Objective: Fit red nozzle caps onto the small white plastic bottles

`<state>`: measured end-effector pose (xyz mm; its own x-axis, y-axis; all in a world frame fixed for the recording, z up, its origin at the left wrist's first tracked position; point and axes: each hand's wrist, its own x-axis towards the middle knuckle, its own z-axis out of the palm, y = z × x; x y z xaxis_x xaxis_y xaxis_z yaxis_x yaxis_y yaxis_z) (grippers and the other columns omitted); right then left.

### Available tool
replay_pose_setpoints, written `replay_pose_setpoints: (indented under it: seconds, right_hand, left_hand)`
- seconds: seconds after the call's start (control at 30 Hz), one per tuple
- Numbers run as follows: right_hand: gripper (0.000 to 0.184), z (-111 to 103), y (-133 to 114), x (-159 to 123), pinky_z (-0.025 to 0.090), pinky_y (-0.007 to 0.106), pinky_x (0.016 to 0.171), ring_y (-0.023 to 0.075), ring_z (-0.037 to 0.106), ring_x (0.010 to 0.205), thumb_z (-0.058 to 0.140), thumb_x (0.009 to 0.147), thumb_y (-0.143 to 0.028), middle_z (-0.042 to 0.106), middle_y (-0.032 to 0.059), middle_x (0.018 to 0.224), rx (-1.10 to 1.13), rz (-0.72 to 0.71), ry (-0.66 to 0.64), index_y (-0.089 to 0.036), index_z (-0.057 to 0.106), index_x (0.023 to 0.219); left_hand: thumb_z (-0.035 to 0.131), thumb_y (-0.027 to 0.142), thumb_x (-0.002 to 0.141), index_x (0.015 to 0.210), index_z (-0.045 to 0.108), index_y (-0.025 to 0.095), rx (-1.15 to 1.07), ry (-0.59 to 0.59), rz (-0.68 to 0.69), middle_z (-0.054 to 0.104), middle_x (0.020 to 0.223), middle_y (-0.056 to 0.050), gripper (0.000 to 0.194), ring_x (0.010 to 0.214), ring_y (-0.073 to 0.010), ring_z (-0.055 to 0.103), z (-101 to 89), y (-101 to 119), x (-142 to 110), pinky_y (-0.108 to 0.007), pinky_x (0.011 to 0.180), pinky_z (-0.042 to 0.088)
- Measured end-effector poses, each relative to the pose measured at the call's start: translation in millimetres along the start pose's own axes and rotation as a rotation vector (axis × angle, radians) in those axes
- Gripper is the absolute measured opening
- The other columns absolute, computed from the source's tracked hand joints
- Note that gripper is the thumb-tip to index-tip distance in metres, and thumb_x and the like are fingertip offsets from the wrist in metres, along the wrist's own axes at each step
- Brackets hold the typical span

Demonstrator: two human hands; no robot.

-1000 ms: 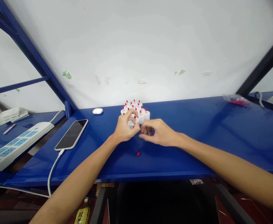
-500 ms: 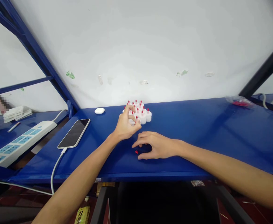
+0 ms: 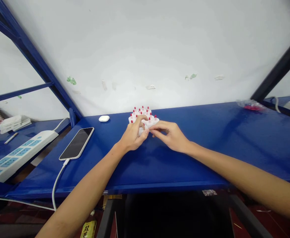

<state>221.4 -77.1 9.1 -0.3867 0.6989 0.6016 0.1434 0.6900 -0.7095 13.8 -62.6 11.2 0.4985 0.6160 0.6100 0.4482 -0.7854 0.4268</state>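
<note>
A cluster of small white squeeze bottles with red caps (image 3: 150, 115) stands upright on the blue table (image 3: 199, 145), close to the wall. My left hand (image 3: 132, 136) is at the cluster's near side, its curled fingers around a small white bottle (image 3: 142, 131) that they partly cover. Just right of it, my right hand (image 3: 172, 135) has thumb and index finger pinched together beside the left thumb. Whatever lies between the right fingertips is too small or hidden to make out.
A phone (image 3: 77, 143) on a white charging cable (image 3: 57, 180) lies at the left, with a white earbud case (image 3: 104, 118) behind it. Further left is a power strip (image 3: 23, 153). A clear bag with red pieces (image 3: 252, 106) sits at the far right.
My right hand has moved up and forward to the left hand, and its fingers have closed. The loose red cap that lay on the table under it no longer shows there.
</note>
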Motion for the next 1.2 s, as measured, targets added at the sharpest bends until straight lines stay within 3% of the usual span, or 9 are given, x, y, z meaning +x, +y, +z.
replay_pose_setpoints:
  seconds: [0.23,0.37,0.47,0.53,0.6,0.77,0.9,1.0,1.2]
  right_hand:
    - [0.01,4.6,-1.0,-0.1,0.052,0.029,0.069,0.0149,0.065,0.072,0.064,0.092,-0.025,0.072,0.0024,0.081,-0.143,-0.145,0.057,-0.02,0.073,0.09]
    - [0.013,-11.2,6.2,6.1,0.049,0.03,0.07,0.0159,0.064,0.074,0.062,0.094,-0.027,0.071,0.0039,0.084,-0.258,-0.082,0.125,-0.019,0.072,0.092]
    - [0.015,-23.3,17.6,9.6,0.047,0.029,0.067,0.0154,0.061,0.07,0.061,0.094,-0.026,0.068,0.0032,0.079,-0.403,-0.044,-0.06,-0.019,0.072,0.088]
    - [0.016,-26.9,24.1,10.4,0.046,0.029,0.067,0.015,0.059,0.067,0.06,0.094,-0.024,0.067,0.0028,0.077,-0.463,-0.027,-0.174,-0.018,0.073,0.086]
    - [0.016,-27.0,26.0,10.2,0.047,0.03,0.067,0.0151,0.06,0.067,0.059,0.093,-0.025,0.067,0.0035,0.078,-0.473,-0.029,-0.152,-0.018,0.073,0.089]
    - [0.017,-16.7,7.3,5.8,0.054,0.033,0.073,0.0169,0.065,0.074,0.058,0.093,-0.026,0.07,0.0042,0.085,-0.305,-0.127,0.097,-0.02,0.071,0.103]
    - [0.014,-1.1,-11.1,-1.3,0.057,0.031,0.071,0.0155,0.067,0.072,0.067,0.087,-0.027,0.072,0.0022,0.083,-0.057,-0.101,0.044,-0.02,0.069,0.099]
    - [0.007,7.1,-16.4,-4.1,0.056,0.03,0.07,0.0154,0.068,0.072,0.066,0.088,-0.023,0.074,0.0036,0.083,-0.062,-0.131,0.034,-0.019,0.072,0.09]
    - [0.009,8.3,-17.9,-3.8,0.056,0.031,0.07,0.0165,0.069,0.075,0.066,0.089,-0.023,0.076,0.0039,0.086,-0.066,-0.142,0.078,-0.02,0.074,0.092]
  left_hand:
    - [0.037,0.045,0.1,0.124,0.047,0.02,0.053,-0.084,0.0,0.064,0.077,0.0,0.036,0.066,-0.0162,0.058,2.8,5.9,3.5,-0.029,0.07,0.043]
    - [0.034,0.044,0.101,0.118,0.054,0.019,0.115,0.138,-0.109,0.062,0.072,0.001,0.036,0.061,-0.0158,0.057,0.8,3.5,4.1,-0.028,0.066,0.042]
    - [0.031,0.047,0.101,0.108,0.055,0.02,0.072,0.328,-0.157,0.06,0.07,0.001,0.037,0.055,-0.0144,0.053,0.0,-0.5,3.3,-0.028,0.061,0.042]
    - [0.03,0.051,0.1,0.103,0.054,0.02,0.015,0.386,-0.168,0.055,0.065,0.002,0.039,0.051,-0.0138,0.049,1.6,-1.1,2.4,-0.028,0.057,0.04]
    - [0.031,0.053,0.1,0.102,0.054,0.021,-0.074,0.384,-0.164,0.052,0.061,0.003,0.04,0.049,-0.0134,0.048,4.9,0.7,1.5,-0.027,0.053,0.039]
    - [0.032,0.056,0.098,0.11,0.053,0.022,-0.259,0.314,-0.144,0.051,0.062,0.005,0.042,0.048,-0.0121,0.048,15.2,11.8,0.0,-0.025,0.049,0.037]
    - [0.032,0.059,0.097,0.108,0.053,0.021,-0.302,0.323,-0.11,0.049,0.059,0.005,0.045,0.048,-0.0122,0.047,20.5,18.7,-0.4,-0.024,0.048,0.036]
    - [0.034,0.058,0.097,0.103,0.055,0.021,-0.331,0.328,-0.063,0.049,0.058,0.005,0.044,0.048,-0.0119,0.046,22.1,21.0,-0.5,-0.025,0.048,0.035]
    - [0.033,0.059,0.097,0.101,0.056,0.02,-0.332,0.317,-0.036,0.047,0.057,0.004,0.045,0.048,-0.0124,0.043,22.4,20.6,-1.0,-0.027,0.05,0.034]
